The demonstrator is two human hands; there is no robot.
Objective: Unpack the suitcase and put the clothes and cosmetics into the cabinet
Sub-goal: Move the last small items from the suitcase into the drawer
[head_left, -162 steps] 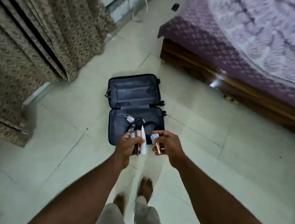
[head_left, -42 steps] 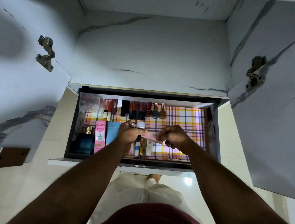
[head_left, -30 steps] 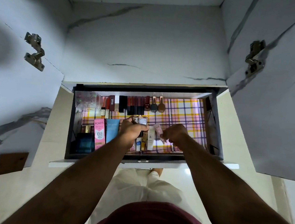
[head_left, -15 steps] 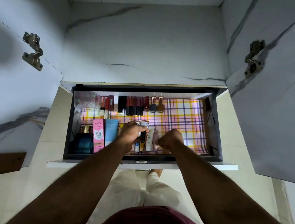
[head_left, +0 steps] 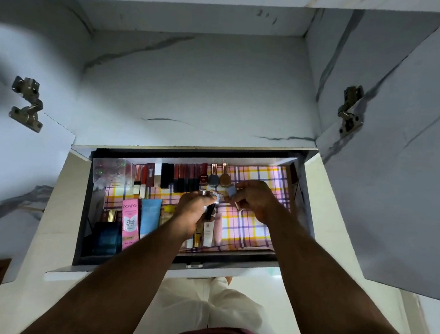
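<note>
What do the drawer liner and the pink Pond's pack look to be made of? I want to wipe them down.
The drawer liner looks like glossy plastic or coated paper: a printed plaid with bright glare. The pink Pond's pack looks like a printed carton or tube with a smooth satin finish; which one I cannot tell.

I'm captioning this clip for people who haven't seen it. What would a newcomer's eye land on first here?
First the brightly lit open drawer with its pink-and-yellow plaid liner, glowing below the pale marbled cabinet. Above it the left hand grips a bunch of small cosmetics, while the right hand pinches a small pale blue item. At the drawer's front left stands a pink Pond's BB cream box.
</note>
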